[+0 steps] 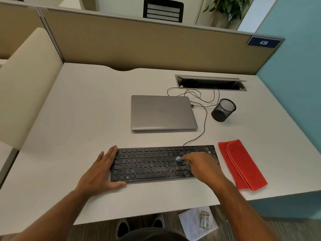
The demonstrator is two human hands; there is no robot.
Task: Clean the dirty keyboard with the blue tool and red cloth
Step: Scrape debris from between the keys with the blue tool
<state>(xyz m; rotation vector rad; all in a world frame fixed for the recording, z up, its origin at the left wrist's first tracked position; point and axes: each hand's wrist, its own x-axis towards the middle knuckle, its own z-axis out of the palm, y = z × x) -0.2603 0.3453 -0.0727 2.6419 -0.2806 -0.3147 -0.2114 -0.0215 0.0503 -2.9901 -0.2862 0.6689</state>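
A black keyboard (147,164) lies near the front edge of the white desk (86,105), with pale dirt specks thick over its right part. My left hand (102,173) rests flat against the keyboard's left end, fingers straight and thumb along its front edge. My right hand (202,162) hovers over the dirty right part and pinches the blue tool (179,160), whose whitish tip touches the keys. A folded red cloth (242,164) lies on the desk just right of the keyboard.
A closed grey laptop (163,113) sits behind the keyboard, with thin cables (205,119) running to a cable hatch (211,82). A black mesh cup (224,110) stands right of the laptop. A beige partition (156,46) bounds the back. Papers (196,223) lie on the floor.
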